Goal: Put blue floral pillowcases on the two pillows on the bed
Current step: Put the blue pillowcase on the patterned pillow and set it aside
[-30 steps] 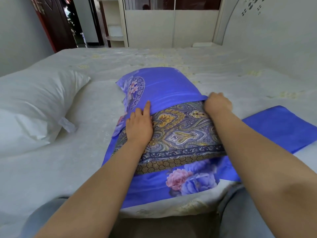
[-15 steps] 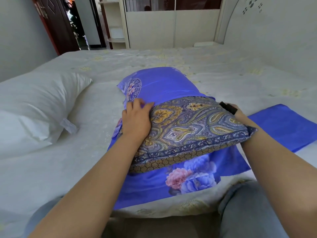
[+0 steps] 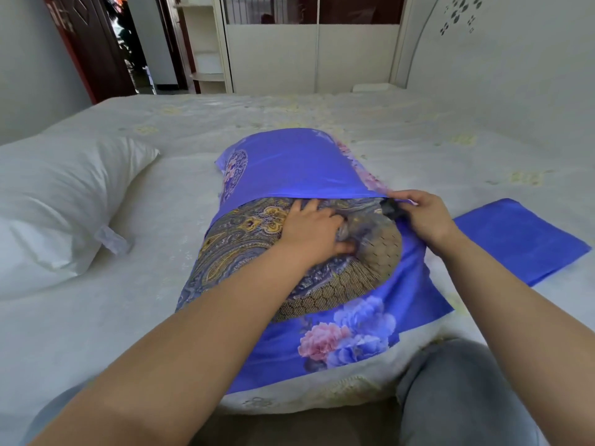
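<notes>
A paisley-patterned pillow (image 3: 244, 249) lies in the middle of the bed, its far half inside a blue floral pillowcase (image 3: 289, 165). The case's lower layer spreads under the pillow toward me. My left hand (image 3: 314, 231) grips the pillow's near right corner, which is bunched and folded inward. My right hand (image 3: 421, 217) pinches the right edge of the pillowcase opening, with a small dark object at its fingertips. A second, bare white pillow (image 3: 61, 201) lies at the left. A second blue pillowcase (image 3: 518, 236) lies flat at the right.
The cream bedsheet (image 3: 418, 146) covers the bed, which ends at my knees (image 3: 457, 391). A white headboard (image 3: 502, 59) rises at the right. Beyond the far edge stand a wardrobe (image 3: 309, 56) and an open dark door (image 3: 93, 49).
My left hand moved from the pillow's left side to its right corner and bunched it. My right hand came out from under the pillow and took the pillowcase's right edge.
</notes>
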### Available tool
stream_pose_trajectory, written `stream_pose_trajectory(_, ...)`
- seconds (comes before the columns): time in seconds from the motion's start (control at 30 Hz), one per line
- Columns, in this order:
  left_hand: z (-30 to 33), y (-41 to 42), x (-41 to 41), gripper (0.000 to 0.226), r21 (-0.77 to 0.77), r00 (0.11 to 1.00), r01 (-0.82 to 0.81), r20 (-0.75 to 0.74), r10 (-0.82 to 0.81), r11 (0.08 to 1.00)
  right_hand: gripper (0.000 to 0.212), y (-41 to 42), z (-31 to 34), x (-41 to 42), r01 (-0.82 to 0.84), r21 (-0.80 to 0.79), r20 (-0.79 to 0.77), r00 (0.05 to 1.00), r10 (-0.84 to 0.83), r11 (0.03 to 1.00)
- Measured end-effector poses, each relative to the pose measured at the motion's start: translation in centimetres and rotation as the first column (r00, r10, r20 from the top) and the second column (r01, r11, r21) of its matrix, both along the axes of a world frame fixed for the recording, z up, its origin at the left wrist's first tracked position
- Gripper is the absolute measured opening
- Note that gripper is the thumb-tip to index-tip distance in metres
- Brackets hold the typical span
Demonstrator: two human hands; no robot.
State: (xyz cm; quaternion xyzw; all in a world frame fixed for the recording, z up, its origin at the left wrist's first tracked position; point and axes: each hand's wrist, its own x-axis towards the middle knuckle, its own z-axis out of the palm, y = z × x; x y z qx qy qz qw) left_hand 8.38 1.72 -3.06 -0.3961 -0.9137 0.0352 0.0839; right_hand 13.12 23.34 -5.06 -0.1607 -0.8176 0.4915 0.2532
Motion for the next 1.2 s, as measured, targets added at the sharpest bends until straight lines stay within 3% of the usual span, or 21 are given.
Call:
stream_pose_trajectory(0.13, -0.2, -0.3, -1.0, 0.063, -0.045, 0.998, -0.040, -0.044, 0.038, 0.998, 0.030, 0.6, -2.6, 1.7, 0.114, 0.072, 0.067, 0.991, -0.119, 0.991)
stream_pose_trajectory(0.3, -2.3, 2.2, 1.2, 0.082, -0.039, 0.996, 0.059, -0.065, -0.061, 0.997, 0.033, 1.7, -1.4, 2.3, 0.134, 0.190, 0.267, 0.946, -0.182, 0.973)
stream_pose_trajectory(0.4, -3.0, 2.8, 1.9, 0.089, -0.019, 0.990, 0.097, -0.104, -0.098, 0.995, 0.033, -0.2, 2.5, 3.0, 0.189, 0.272, 0.053, 0.976, -0.211, 0.944)
stream_pose_trajectory(0.5, -2.6, 2.5, 2.7, 0.094, 0.054, 0.983, 0.134, -0.134, -0.125, 0.990, 0.033, -3.8, 4.6, 2.7, -0.038, 0.213, -0.002, 0.999, 0.039, 0.976)
stream_pose_trajectory(0.6, -2.1, 0.9, 3.4, 0.084, 0.166, 0.973, 0.170, -0.187, -0.138, 0.971, 0.045, -6.1, 1.8, 2.0, -0.332, 0.255, 0.286, 0.923, 0.257, 0.908)
stream_pose_trajectory(0.7, -2.5, -2.4, 3.7, 0.057, 0.309, 0.950, 0.227, -0.277, -0.141, 0.924, 0.051, -5.3, -2.0, 1.8, -0.314, 0.394, 0.385, 0.910, 0.155, 0.864)
stream_pose_trajectory(0.8, -3.3, -6.6, 3.6, 0.067, 0.329, 0.947, 0.202, -0.307, -0.098, 0.922, 0.045, -5.3, -2.0, 1.9, -0.175, 0.651, 0.360, 0.928, -0.098, 0.739)
stream_pose_trajectory(0.87, -3.8, -8.6, 3.6, 0.079, 0.293, 0.948, 0.180, -0.307, -0.086, 0.939, 0.046, -6.5, -0.4, 2.0, -0.065, 0.771, 0.252, 0.945, -0.210, 0.633)
stream_pose_trajectory(0.93, -4.2, -10.3, 3.7, 0.086, 0.258, 0.946, 0.179, -0.310, -0.094, 0.950, 0.049, -9.0, 1.7, 2.1, -0.036, 0.748, 0.095, 0.994, -0.054, 0.663)
stream_pose_trajectory(1.03, -5.0, -11.8, 3.6, 0.087, 0.258, 0.921, 0.276, -0.345, -0.179, 0.926, 0.046, -14.1, 4.0, 2.0, -0.230, 0.625, -0.050, 0.942, 0.332, 0.746)
stream_pose_trajectory(1.1, -5.7, -12.9, 3.7, 0.083, 0.249, 0.884, 0.342, -0.411, -0.220, 0.906, 0.040, -17.5, 3.6, 1.8, -0.388, 0.604, 0.057, 0.892, 0.448, 0.696)
stream_pose_trajectory(1.2, -7.7, -14.8, 3.5, 0.084, 0.192, 0.860, 0.330, -0.465, -0.211, 0.924, 0.040, -19.5, 1.0, 1.0, -0.452, 0.672, 0.290, 0.889, 0.354, 0.586)
